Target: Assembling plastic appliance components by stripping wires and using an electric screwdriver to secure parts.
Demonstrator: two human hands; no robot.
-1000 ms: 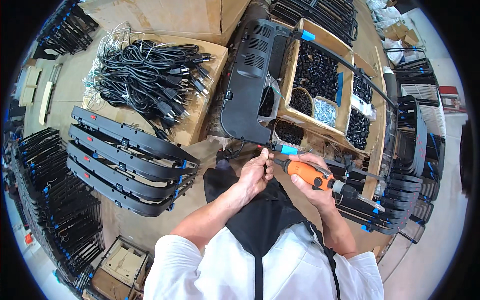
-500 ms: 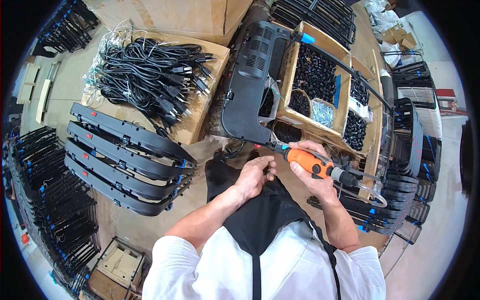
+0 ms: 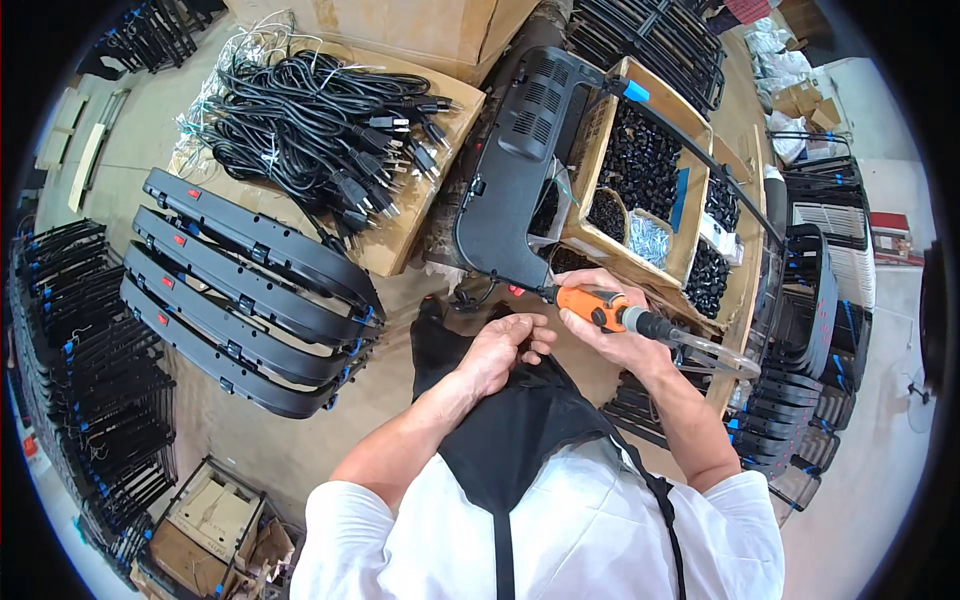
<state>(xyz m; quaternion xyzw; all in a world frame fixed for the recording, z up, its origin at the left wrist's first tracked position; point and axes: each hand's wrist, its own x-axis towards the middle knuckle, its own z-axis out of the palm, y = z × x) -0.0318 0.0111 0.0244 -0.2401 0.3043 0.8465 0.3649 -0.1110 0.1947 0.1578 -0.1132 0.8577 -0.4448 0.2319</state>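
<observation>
My right hand (image 3: 632, 342) is wrapped round an orange and grey air screwdriver (image 3: 592, 306) with a clear hose at its back end. The driver lies nearly level, its tip pointing left at the lower end of a black plastic housing (image 3: 500, 195). Whether the tip touches the housing I cannot tell. The housing has vent slots and a small red part (image 3: 516, 290) at its near edge. My left hand (image 3: 500, 350) is just below it, in front of my black apron, fingers curled together. Anything inside those fingers is too small to make out.
Beyond the driver, a divided wooden box (image 3: 598, 170) holds black plastic parts and silver screws (image 3: 648, 240). Black power cords (image 3: 310, 130) are heaped on cardboard at the left. Several curved black panels (image 3: 250, 290) stand below them. Black frames (image 3: 90, 400) are stacked further left.
The screwdriver has moved left and up, bringing its tip close to the housing's lower end. My left hand stays curled near the apron. The surroundings have shifted slightly in view.
</observation>
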